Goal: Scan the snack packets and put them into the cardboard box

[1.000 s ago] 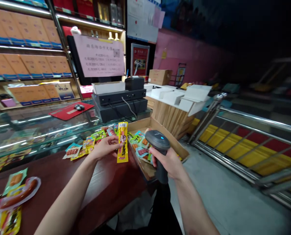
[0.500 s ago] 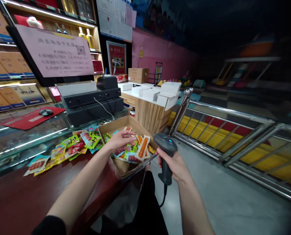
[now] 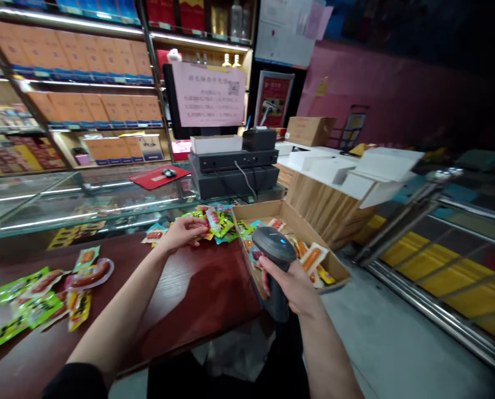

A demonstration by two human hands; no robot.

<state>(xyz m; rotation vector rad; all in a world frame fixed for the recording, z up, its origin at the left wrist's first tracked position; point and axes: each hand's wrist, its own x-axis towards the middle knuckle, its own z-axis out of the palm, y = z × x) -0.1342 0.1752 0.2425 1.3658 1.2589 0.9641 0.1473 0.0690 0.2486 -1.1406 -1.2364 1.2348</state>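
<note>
My right hand (image 3: 291, 280) is wrapped round the handle of a dark barcode scanner (image 3: 274, 246) with a lit blue light, held over the near left part of a cardboard box (image 3: 258, 209). Packaged sausages (image 3: 314, 257) and other snack packets lie in the box. My left hand (image 3: 184, 231) is at a pile of colourful snack packets (image 3: 220, 221) left of the box, fingers bent at the pile's near edge; whether they grip a packet is too small to tell. Another group of packets (image 3: 41, 296) lies on the dark red counter (image 3: 180, 293) at the left.
Behind the pile are a glass display case (image 3: 118, 194), a red mat (image 3: 147, 177) with a mouse, and a monitor (image 3: 208, 97) bearing a pink sign. Shelves of orange boxes stand at back left. A metal railing (image 3: 417, 288) runs along the right.
My left hand has left the box and moved to the packet pile beside it. The view has turned left, bringing the left packet group into sight. The scanner stays in my right hand, now overlapping the box.
</note>
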